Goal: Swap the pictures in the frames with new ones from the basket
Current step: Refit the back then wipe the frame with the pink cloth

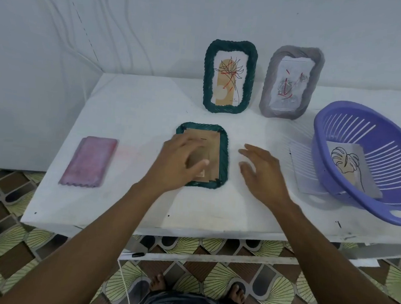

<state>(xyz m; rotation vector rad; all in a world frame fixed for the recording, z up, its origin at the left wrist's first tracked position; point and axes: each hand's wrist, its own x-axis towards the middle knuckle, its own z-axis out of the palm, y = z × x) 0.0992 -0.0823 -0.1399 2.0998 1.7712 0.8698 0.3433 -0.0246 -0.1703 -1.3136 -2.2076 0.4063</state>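
Observation:
A dark green woven frame (223, 153) lies face down in the middle of the white table (135, 113), its brown cardboard back (213, 143) up. My left hand (182, 162) rests flat on that back, fingers spread. Just right of the frame, my right hand (262, 173) hovers open and holds nothing. Two frames stand against the wall: a green one (229, 76) with a flower drawing and a grey one (291, 82) with a rose sketch. The purple slotted basket (374, 124) at the right holds a leaf line-drawing picture (347, 163).
A folded pink cloth (89, 161) lies at the table's left. A sheet of paper (305, 181) sticks out from under the basket. The table's front edge is near my body; below it are a patterned floor and my bare feet.

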